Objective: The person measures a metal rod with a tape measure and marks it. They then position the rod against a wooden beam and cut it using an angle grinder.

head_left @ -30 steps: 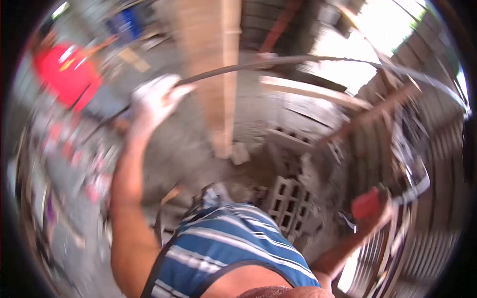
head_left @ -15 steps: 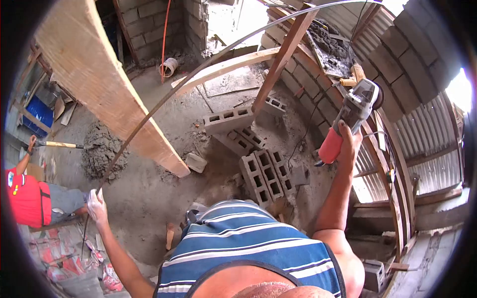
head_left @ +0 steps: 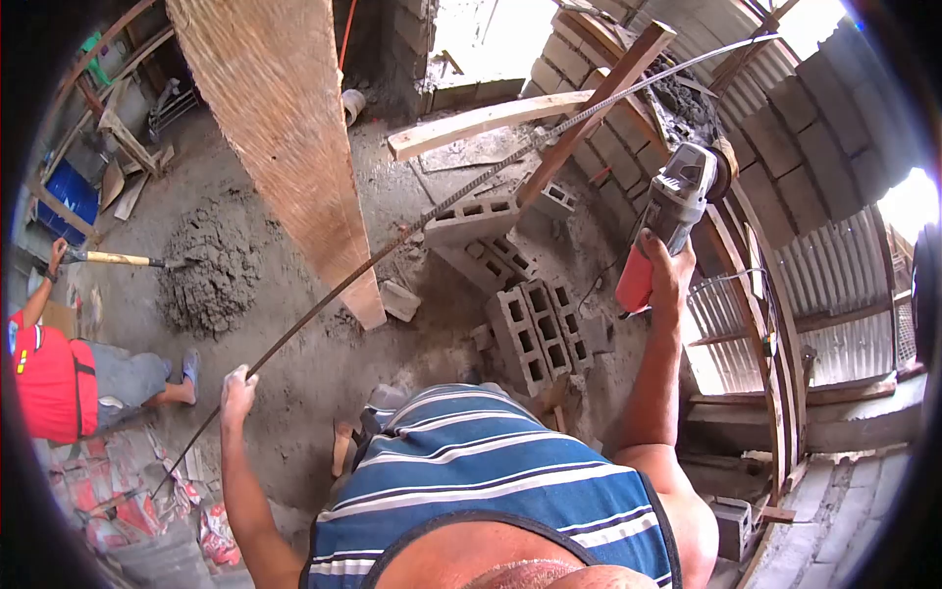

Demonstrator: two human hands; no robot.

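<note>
Ribbed, matt metal rebar [head_left: 334, 295] here, smooth plastic-looking handle [head_left: 635, 282] on the angle grinder [head_left: 674, 203], rough-grained wooden plank [head_left: 280, 128], coarse concrete hollow blocks [head_left: 536, 335], corrugated metal sheeting [head_left: 834, 277]!

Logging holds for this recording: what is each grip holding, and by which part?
The left grip holds a long metal rod near its lower-left end; the right grip holds an angle grinder by the red end of its body.

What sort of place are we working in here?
Most likely a building site: hollow concrete blocks grouped near the person's feet, a grey heap that looks like wet mortar, and an angle grinder in the right hand.
</note>
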